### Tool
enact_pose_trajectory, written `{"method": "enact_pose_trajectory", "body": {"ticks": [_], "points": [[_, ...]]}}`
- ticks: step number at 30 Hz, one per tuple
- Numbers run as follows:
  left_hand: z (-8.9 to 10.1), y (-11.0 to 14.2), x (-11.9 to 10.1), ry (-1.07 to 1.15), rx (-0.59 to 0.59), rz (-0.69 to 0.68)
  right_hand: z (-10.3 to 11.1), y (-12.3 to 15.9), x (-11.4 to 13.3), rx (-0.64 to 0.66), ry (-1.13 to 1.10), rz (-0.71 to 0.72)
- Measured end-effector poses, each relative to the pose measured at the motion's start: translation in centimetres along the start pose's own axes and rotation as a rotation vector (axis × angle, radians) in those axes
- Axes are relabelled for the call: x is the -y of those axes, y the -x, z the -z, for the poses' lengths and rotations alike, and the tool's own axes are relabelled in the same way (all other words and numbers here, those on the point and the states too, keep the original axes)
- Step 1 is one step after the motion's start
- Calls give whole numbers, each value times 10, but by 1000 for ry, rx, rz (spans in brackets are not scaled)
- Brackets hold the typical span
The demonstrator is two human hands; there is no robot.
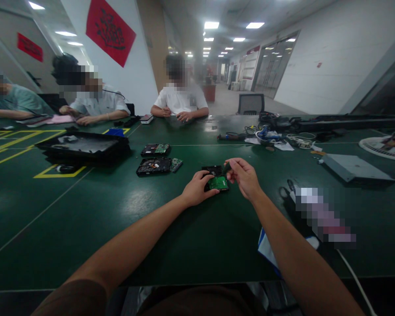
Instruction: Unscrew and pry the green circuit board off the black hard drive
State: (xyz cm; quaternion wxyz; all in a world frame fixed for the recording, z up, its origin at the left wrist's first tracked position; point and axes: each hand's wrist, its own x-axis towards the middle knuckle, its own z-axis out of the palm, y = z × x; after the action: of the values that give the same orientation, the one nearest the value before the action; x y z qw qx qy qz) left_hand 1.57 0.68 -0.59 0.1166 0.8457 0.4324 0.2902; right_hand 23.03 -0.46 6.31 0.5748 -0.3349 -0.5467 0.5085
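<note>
A black hard drive (pixel 219 183) with a green circuit board on its upper face lies on the table in front of me. My left hand (pixel 199 188) is closed around its left end, the thumb along the near edge and the fingers on the far side. Over the drive's right side, my right hand (pixel 242 176) pinches a dark-handled screwdriver (pixel 228 168) pointing down at the board; its tip is too small to make out. Two more hard drives (pixel 155 149) and a small loose circuit board (pixel 176 164) lie to the far left of my hands.
Stacked black trays (pixel 82 147) stand at the left. Tangled cables (pixel 268 134) lie at the back right, near a grey metal box (pixel 358 167). A blue-and-white packet (pixel 267 251) lies under my right forearm. Several people sit across the green table (pixel 125 232).
</note>
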Motion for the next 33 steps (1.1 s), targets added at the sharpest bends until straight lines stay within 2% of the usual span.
{"method": "enact_pose_trajectory", "body": {"ticks": [10,19,27,33], "points": [[-1,0,1,-3,-3,8,-2,0,1,30,-105,-21],[-1,0,0,-6,8,5,-2,2,1,12,-5,-12],[-1,0,0,4,3,10,-5,2,3,31,-119,-17],[-2,0,2,11,-13,-3,-1,1,2,12,-27,-7]]}}
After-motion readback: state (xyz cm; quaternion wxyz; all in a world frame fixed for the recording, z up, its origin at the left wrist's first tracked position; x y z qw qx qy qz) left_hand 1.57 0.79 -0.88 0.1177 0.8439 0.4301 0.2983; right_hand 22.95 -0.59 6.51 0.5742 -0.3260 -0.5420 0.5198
